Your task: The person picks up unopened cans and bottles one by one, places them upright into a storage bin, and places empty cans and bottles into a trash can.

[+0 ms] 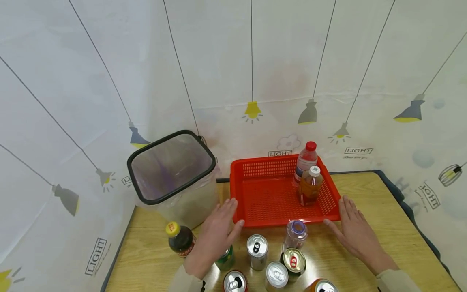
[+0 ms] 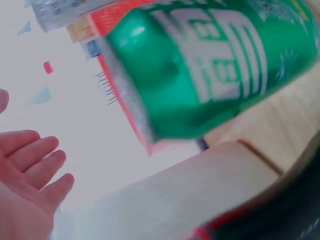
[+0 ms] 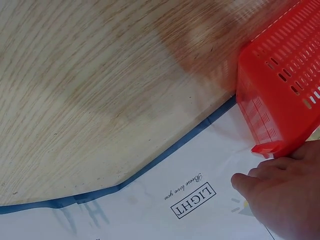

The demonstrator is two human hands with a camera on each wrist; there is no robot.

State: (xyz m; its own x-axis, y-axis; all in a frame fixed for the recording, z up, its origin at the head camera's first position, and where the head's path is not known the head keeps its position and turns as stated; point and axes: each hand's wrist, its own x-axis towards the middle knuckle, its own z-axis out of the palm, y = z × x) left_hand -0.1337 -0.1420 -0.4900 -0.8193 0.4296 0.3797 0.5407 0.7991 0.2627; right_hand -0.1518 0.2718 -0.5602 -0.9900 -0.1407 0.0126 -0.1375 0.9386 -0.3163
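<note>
A red perforated plastic basket (image 1: 266,198) lies between my two hands on the table. Its left front corner is right at the fingertips of my left hand (image 1: 219,229), whose fingers are straight. Along the right front corner, my right hand (image 1: 355,235) reaches forward with straight fingers; the right wrist view shows them at the basket's rim. Inside, at the right, stand a clear bottle with a red cap (image 1: 308,160) and a white-capped bottle of amber drink (image 1: 310,186). A green can (image 2: 200,70) stands under my left forearm, partly hidden.
Left of the basket stands a lined bin (image 1: 189,207) with a black rim. A yellow-capped dark bottle (image 1: 181,241) is beside my left hand. Between my arms are a silver can (image 1: 257,253), a purple-capped clear bottle (image 1: 296,235) and several other cans. A patterned sheet (image 1: 284,81) hangs behind.
</note>
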